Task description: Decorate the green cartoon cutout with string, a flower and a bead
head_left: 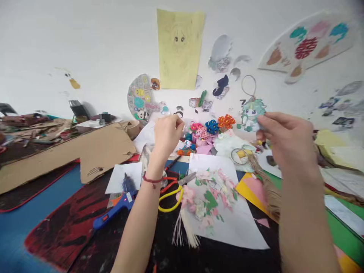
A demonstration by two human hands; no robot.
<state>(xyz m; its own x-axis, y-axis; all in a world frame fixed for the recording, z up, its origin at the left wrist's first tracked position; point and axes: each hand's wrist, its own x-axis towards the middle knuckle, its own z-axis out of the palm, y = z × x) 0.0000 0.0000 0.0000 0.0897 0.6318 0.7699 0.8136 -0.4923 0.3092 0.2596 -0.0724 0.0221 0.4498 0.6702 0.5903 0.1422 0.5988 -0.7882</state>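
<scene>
My right hand (287,138) pinches the right edge of a small teal cartoon-character charm (251,112), which has a ring loop at its top and hangs upright in front of the wall. My left hand (168,132) is raised near the middle with its fingers curled together; what it may hold is hidden. A red cord bracelet (152,179) circles my left wrist. Below lies white paper (244,223) with pink and green scraps (211,201) on it. Yellow-handled scissors (170,208) lie left of the scraps.
A blue glue gun (113,212) rests on the dark mat at the left, beside cut cardboard (105,151). Bright flowers (212,127) stand by the wall. A yellow drawing (180,49) and a white fan (307,47) hang above. Brown cord (264,182) lies at the right.
</scene>
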